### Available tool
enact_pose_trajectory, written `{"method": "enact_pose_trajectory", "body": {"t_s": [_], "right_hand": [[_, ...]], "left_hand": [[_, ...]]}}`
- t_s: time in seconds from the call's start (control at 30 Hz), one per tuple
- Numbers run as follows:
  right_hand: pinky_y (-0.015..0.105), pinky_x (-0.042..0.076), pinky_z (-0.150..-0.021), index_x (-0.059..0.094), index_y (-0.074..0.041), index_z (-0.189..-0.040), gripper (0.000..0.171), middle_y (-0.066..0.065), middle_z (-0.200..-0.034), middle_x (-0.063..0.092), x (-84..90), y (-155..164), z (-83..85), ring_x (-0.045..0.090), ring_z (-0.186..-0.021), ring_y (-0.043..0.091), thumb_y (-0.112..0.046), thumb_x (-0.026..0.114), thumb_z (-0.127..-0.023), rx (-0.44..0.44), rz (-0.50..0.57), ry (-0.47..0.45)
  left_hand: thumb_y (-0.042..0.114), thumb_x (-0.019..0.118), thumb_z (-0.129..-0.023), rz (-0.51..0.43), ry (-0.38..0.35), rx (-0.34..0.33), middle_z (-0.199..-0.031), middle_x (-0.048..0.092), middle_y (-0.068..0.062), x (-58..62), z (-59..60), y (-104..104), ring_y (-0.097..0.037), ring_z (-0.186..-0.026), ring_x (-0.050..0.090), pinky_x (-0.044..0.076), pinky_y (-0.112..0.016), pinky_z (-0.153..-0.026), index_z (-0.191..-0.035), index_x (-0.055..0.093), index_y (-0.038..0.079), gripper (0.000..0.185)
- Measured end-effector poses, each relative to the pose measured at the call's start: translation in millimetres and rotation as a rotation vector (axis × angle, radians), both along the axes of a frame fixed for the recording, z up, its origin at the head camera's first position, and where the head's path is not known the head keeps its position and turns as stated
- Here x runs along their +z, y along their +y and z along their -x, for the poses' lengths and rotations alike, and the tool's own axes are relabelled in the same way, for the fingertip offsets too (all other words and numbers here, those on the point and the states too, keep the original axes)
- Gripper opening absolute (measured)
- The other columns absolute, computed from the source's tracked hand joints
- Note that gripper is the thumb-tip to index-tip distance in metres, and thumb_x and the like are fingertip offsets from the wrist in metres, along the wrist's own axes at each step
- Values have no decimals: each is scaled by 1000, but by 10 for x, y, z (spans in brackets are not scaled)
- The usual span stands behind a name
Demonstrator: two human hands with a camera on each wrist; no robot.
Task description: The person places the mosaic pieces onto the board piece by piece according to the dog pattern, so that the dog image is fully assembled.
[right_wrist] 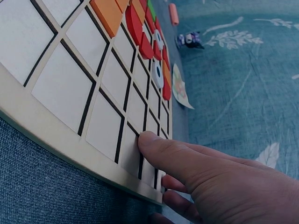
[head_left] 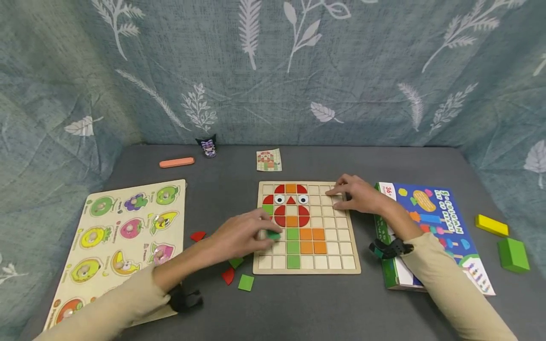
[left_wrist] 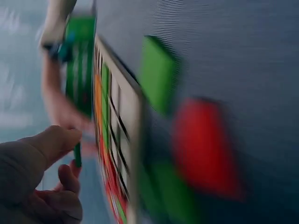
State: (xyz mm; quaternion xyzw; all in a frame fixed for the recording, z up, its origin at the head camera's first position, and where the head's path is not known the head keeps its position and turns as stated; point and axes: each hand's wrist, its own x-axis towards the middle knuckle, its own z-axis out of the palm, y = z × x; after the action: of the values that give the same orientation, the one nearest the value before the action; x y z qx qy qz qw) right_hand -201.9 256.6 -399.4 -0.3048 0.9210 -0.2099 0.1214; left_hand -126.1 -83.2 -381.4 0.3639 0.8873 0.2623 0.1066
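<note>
My left hand (head_left: pixel 245 232) pinches a green square tile (head_left: pixel 273 234) between thumb and fingers, over the left part of a wooden grid board (head_left: pixel 307 272). In the left wrist view the same green tile (left_wrist: pixel 77 155) appears edge-on at the fingertips. The board bears red pieces, orange squares (head_left: pixel 313 240), a column of green squares (head_left: pixel 293 247) and two white eye pieces (head_left: pixel 302 200). My right hand (head_left: pixel 358 194) rests on the board's upper right, its thumb touching a bare cell in the right wrist view.
Loose green squares (head_left: pixel 246 282) and red pieces (head_left: pixel 228 275) lie left of the board. A fruit puzzle (head_left: pixel 181 227) sits further left, a boxed game (head_left: pixel 431 213) to the right. Behind the board is a pattern card (head_left: pixel 268 160). Yellow (head_left: pixel 492 225) and green blocks (head_left: pixel 513 255) stand far right.
</note>
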Motion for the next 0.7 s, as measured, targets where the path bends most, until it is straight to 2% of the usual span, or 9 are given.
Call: {"method": "enact_pose_trajectory", "body": {"t_s": [0.13,0.23,0.4,0.7], "right_hand": [[33,34,-73,67,-7,-124,40,19,-117,55,-14,-18,-2,43,-87,22,-16,73,-86,-5,-1,-4],[34,34,-73,66,-8,-125,39,18,-117,55,-19,-48,-1,44,-87,22,-17,72,-87,-7,-2,-8],[34,35,-74,66,-8,-125,39,18,-118,55,-20,-64,6,45,-89,23,-18,71,-88,-4,-8,-9],[33,34,-73,67,-8,-124,38,17,-116,55,-19,-8,0,43,-87,21,-18,72,-87,-18,-21,11]], "left_hand": [[23,68,-90,41,-49,-174,-108,62,2,-14,136,631,-4,-74,50,40,-16,-61,-113,73,21,23],[24,68,-90,77,-65,-234,-111,62,2,-46,202,946,-5,-81,53,40,-16,-61,-112,73,22,22],[20,68,-90,93,-60,-223,-109,64,3,-110,246,1159,-5,-85,56,41,-15,-61,-107,74,20,18],[22,69,-88,97,-21,-173,-105,65,4,-163,259,1225,-5,-85,57,41,-18,-57,-100,76,20,14]]}}
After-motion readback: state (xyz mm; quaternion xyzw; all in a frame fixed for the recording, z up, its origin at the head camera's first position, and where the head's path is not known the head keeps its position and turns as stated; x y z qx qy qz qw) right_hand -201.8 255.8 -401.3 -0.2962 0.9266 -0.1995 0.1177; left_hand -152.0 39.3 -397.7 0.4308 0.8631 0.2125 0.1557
